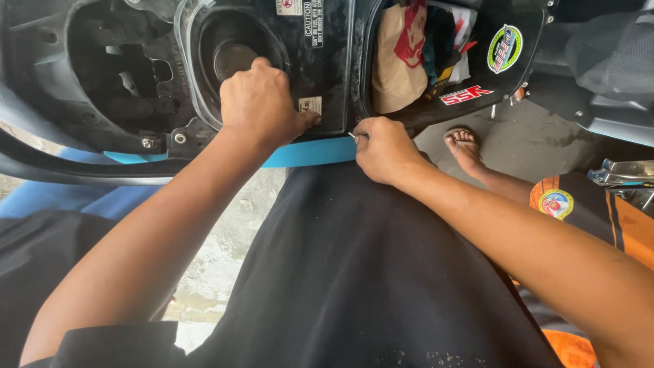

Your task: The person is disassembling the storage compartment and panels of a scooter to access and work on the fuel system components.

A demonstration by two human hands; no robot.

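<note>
My left hand [262, 102] rests fist-like on the black plastic body panel [327, 75] of a scooter, thumb pressed against the panel near a small white label. My right hand [385, 150] pinches a small silver screw or pin [353, 135] at the panel's lower edge, just above a light blue trim strip [310, 153]. To the left of my left hand lies a round recess with a fuel cap [231, 58].
An open storage compartment [415, 51] holds cloth and papers. A bare foot [466, 150] rests on the concrete floor at right, beside an orange and black garment [599, 211]. Black trousers cover my lap. A chrome part [623, 174] sits at far right.
</note>
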